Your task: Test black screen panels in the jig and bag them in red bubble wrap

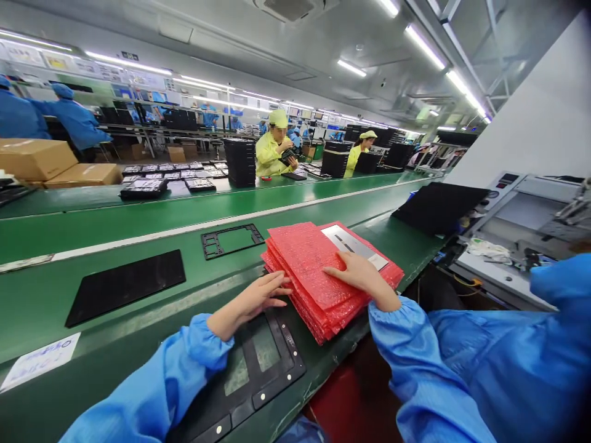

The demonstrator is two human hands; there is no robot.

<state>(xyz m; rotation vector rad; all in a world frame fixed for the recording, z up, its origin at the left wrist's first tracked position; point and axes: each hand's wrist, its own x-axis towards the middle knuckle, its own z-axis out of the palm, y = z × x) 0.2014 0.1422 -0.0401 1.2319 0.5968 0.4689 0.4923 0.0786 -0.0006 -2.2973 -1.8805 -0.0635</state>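
Observation:
A stack of red bubble-wrap bags [314, 264] lies on the green bench in front of me. My right hand [360, 274] rests flat on top of the stack, fingers stretched out. My left hand [261, 295] touches the stack's left edge with fingers extended, above a black frame-shaped tray [272, 369]. A flat silver panel [353, 243] lies on the far part of the stack. Both my sleeves are blue.
A black frame [231, 239] and a black flat pad [127, 283] lie on the green conveyor [138, 215]. A white label [39, 360] lies at left. A machine [517, 234] stands at right. Two people in yellow coats work across the line beside stacked black trays [240, 161]. Cardboard boxes [41, 161] sit far left.

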